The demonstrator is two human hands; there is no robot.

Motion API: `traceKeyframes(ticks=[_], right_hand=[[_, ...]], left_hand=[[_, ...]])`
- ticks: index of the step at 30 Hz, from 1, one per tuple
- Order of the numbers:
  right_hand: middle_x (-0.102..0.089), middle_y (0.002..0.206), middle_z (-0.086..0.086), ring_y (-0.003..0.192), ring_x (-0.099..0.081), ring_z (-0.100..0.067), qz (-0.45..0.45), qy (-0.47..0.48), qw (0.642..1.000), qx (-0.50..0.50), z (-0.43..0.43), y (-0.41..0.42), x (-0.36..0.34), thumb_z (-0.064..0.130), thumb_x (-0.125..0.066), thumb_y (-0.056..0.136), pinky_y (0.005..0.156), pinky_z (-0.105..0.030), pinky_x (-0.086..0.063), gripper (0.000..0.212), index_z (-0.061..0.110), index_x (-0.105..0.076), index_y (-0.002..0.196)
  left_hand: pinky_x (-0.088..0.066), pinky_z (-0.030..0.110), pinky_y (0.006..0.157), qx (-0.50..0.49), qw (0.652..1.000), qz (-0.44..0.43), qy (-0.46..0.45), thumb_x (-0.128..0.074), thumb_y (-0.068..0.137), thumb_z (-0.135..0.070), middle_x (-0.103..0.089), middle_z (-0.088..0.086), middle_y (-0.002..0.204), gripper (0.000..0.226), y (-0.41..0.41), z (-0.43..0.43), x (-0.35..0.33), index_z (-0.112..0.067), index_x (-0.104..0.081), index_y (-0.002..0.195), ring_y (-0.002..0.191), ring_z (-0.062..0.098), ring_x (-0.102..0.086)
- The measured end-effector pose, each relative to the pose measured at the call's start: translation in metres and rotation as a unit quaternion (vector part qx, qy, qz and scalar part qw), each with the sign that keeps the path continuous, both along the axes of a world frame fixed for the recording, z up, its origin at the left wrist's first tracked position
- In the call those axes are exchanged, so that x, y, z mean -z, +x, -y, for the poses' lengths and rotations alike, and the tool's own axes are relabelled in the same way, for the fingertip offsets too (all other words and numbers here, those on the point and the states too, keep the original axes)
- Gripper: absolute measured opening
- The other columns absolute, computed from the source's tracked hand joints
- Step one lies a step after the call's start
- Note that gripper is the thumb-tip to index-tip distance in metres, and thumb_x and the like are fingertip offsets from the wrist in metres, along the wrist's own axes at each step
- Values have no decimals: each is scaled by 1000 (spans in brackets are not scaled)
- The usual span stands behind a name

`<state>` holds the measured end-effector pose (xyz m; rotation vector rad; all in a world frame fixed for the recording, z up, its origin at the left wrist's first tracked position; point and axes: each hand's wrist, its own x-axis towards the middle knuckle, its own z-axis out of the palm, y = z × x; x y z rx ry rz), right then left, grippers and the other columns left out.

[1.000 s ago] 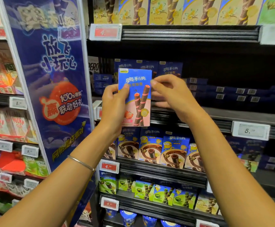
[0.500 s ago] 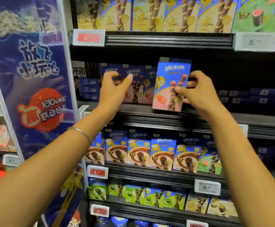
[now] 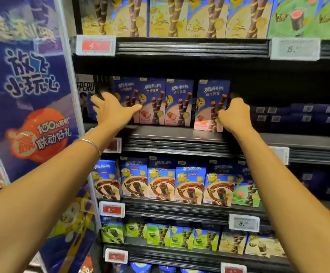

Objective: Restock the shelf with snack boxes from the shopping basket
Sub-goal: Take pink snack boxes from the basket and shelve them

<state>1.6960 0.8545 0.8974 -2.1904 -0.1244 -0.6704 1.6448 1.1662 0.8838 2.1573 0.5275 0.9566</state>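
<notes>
– Blue-and-pink snack box [image 3: 211, 105]: position?
– Upright on the middle shelf [image 3: 176, 134], base on the board near the front edge. A narrow gap separates it from the row of three matching boxes [image 3: 166, 103] on its left.
– State of the hands?
– Right hand [image 3: 234, 115]: grips the snack box, fingers curled round its right edge, thumb on the front face. Left hand [image 3: 113, 111]: holds nothing, fingers spread, in front of the leftmost box of the row. The thumb tip extends across the second box; contact cannot be confirmed.
– Obstructions?
– Flat dark-blue boxes [image 3: 298, 115] lie stacked low at the back of the same shelf, to the right of the snack box. The left forearm partly covers a red price tag [image 3: 114, 145] on the shelf rail.
– Surroundings?
– Yellow boxes [image 3: 170, 16] stand on the shelf above. Brown-and-blue boxes [image 3: 160, 184] stand on the shelf below, and green boxes [image 3: 160, 235] one level lower. A blue banner [image 3: 32, 95] borders the rack on the left. A thin metal bracelet [image 3: 90, 143] sits on the left wrist.
</notes>
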Motion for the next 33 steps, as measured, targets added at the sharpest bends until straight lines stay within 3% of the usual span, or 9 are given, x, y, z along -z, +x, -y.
traceKeyframes(ticks=[6,14,22,29,33], right_hand=[[-60,128,-26,114,-60,-38,-29,-10,999,27,-8,9,-1,5,-59,96,78,-30,-41,28,-7,-57,121],[-58,130,-24,111,-59,-34,-63,-55,996,31,-13,24,-5,8,-55,99,77,-31,-39,33,-2,-51,130],[-58,129,-22,115,-58,-35,-75,-72,994,34,-17,37,-4,10,-57,98,79,-32,-39,36,1,-49,133],[-50,139,-21,123,-54,-37,-90,-82,991,48,-21,43,-3,14,-59,99,82,-34,-38,48,6,-42,143],[-47,144,-18,127,-52,-37,-85,-57,994,31,-21,45,-4,8,-63,95,95,-40,-46,56,14,-40,145]], left_hand=[[-28,60,122,-4,1000,-13,-1,-89,72,-61,-7,31,167,120,8,-7,1,6,-29,151,153,53,-17],[-32,60,120,-20,999,-27,12,-89,73,-58,-18,30,164,118,16,-17,2,7,-30,152,149,53,-24],[-28,62,121,-53,997,-45,22,-90,69,-62,-9,27,169,122,23,-25,-1,8,-33,152,154,50,-13],[-38,62,116,-42,998,-46,22,-86,74,-60,-42,28,153,94,29,-35,-3,4,-56,137,145,50,-30],[-36,60,113,-46,998,-28,39,-85,77,-56,-50,26,147,84,29,-35,0,1,-57,131,143,49,-32]])
